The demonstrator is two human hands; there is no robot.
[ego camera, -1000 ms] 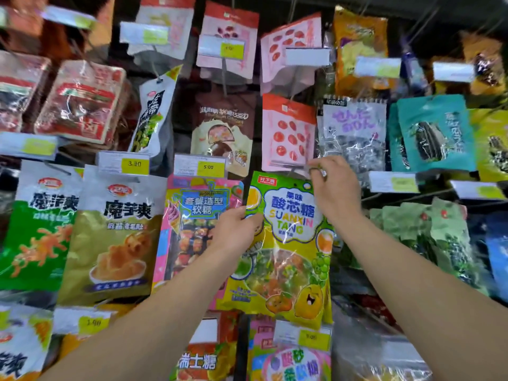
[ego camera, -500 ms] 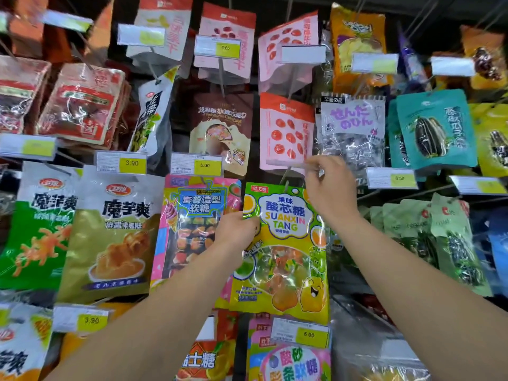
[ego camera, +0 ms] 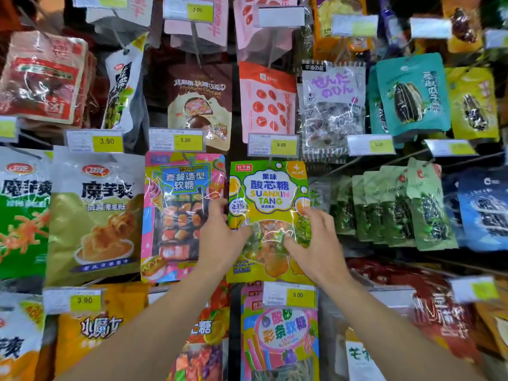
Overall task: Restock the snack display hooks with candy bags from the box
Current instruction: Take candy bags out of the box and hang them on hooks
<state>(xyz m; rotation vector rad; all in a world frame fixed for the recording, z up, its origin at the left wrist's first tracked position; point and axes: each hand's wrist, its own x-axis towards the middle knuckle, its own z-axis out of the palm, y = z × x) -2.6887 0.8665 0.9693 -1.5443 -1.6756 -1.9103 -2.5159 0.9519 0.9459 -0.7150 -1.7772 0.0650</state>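
The green-and-yellow plastic candy bag printed "SUANXIN TANG" (ego camera: pixel 268 221) hangs on the display directly below a white price label with a yellow "5.00" panel (ego camera: pixel 273 145). The left hand (ego camera: pixel 220 237) grips the bag's left edge, thumb lying on the front face, fingers curled behind the edge. The right hand (ego camera: pixel 316 240) lies on the bag's right half, fingers spread and slightly bent, pressing the clear window. The bag sits between both hands, just beside a pink-and-blue gummy candy bag (ego camera: pixel 181 213) on its left.
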